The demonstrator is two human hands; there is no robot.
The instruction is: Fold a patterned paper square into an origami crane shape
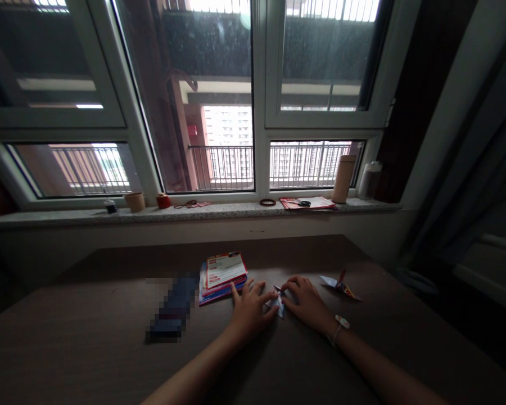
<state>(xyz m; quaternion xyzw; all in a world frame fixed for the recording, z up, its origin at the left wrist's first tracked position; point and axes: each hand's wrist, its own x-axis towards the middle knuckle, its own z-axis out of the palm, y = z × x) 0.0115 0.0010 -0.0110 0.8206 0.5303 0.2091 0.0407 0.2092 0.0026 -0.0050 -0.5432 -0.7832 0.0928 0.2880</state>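
- My left forearm (194, 368) comes in lowest, angled over the brown table (88, 332); on my other wrist sits a pale band (341, 322), its markings too small to read.
- My left hand (252, 310) has its fingers spread, thumb and forefinger gripping one side of a small folded paper (280, 310).
- My right hand (306, 298) is curled, thumb and fingertips pinching the other side.
- The folded paper lies between my fingertips, close to the tabletop. I judge it well past a plain sheet, with several folds done; how many are left I cannot tell, since my fingers hide much of it.
- To the left lies a dark, pixelated object (175, 306); any label is lost.
- Off to the right, a pointed folded piece (343, 288) lies alone and looks finished; its red and yellow print is illegible.
- Just beyond my left hand, a stack of printed sheets (226, 270) lies flat and unfolded. The red-edged top one carries lines of text, none readable.
- On the sill, scissors (305, 203) rest on red printed sheets (322, 205), beside a tan bottle (343, 180); I can make out no brand.
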